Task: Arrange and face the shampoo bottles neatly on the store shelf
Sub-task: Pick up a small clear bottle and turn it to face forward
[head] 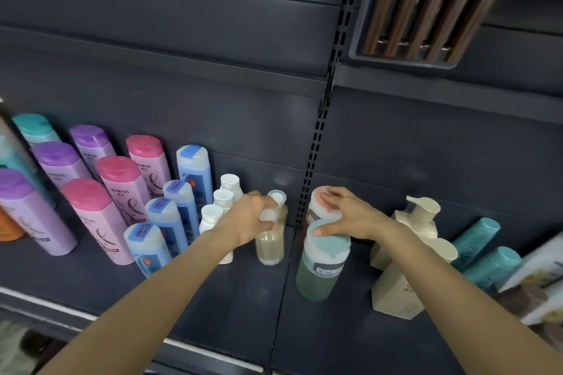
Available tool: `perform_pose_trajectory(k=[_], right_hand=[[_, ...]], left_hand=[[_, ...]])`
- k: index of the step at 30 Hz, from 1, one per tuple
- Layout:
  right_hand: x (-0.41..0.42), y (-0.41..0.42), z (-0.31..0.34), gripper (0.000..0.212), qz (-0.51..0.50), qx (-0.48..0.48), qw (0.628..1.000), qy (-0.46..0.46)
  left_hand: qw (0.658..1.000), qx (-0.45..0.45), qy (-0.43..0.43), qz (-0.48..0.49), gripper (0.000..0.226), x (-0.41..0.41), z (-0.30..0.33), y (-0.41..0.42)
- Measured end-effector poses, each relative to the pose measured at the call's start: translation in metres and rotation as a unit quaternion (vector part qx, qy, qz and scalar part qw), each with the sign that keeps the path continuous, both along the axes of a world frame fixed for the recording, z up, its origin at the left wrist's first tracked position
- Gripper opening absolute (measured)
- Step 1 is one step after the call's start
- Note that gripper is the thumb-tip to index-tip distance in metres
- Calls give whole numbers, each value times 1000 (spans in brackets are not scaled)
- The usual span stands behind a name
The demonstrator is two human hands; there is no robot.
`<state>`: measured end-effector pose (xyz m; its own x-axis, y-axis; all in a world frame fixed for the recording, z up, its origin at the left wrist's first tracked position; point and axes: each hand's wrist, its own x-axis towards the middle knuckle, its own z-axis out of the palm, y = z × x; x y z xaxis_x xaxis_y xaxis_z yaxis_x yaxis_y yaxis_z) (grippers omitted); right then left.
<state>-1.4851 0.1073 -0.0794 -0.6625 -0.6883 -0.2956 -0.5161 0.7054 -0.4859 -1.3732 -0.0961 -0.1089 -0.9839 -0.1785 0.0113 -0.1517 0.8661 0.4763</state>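
Dark shelf (237,307), green btl (320,277) label "茶园"

A: Up top right, a dark tray (405,61) with brown wooden slats (426,9) is hanging into the picture, tilting toward us.

B: And just left of it, a slotted metal upright (316,143) is running down the dark back panel (170,49), splitting the unit into two bays.

A: Far right edge, something pale and boxy (539,271) is poking in, blurred; I cannot tell what it is.

B: Far left, a slanted pale strip (9,137) is cutting across the corner, also blurred.

A: Bottom left, below the front edge, a patch of mottled floor (15,347) is showing, out of focus.
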Motion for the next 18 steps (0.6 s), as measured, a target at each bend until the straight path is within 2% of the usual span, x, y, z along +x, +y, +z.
perform_pose_trajectory(k=[3, 5, 7, 10, 12, 14, 16, 18], right_hand=[[6, -2, 5, 89, 15, -6, 999, 44], [13, -8, 7, 78, 25, -45, 996, 76], [22, -15, 10, 69, 26, -96, 993, 63], [39, -23, 19, 66, -24, -206, 975, -83], [49, -25, 27, 67, -89, -291, 925, -228], [57, -25, 37, 57, -120, -350, 862, -346], [65, -24, 45, 48, -111, -384, 838, -372], [72, -21, 52, 46, -116, -407, 837, -348]], left_hand=[[995, 52, 67, 44, 32, 16, 22, -8], [987, 90, 111, 69, 31, 25, 36, -14], [970, 148, 166, 98, 28, 35, 51, -17], [924, 284, 226, 125, 24, 52, 74, -14], [884, 372, 252, 126, 25, 61, 85, -11], [852, 428, 271, 129, 26, 68, 92, -9], [835, 459, 274, 130, 27, 74, 98, -9], [833, 473, 260, 120, 31, 78, 102, -10]])
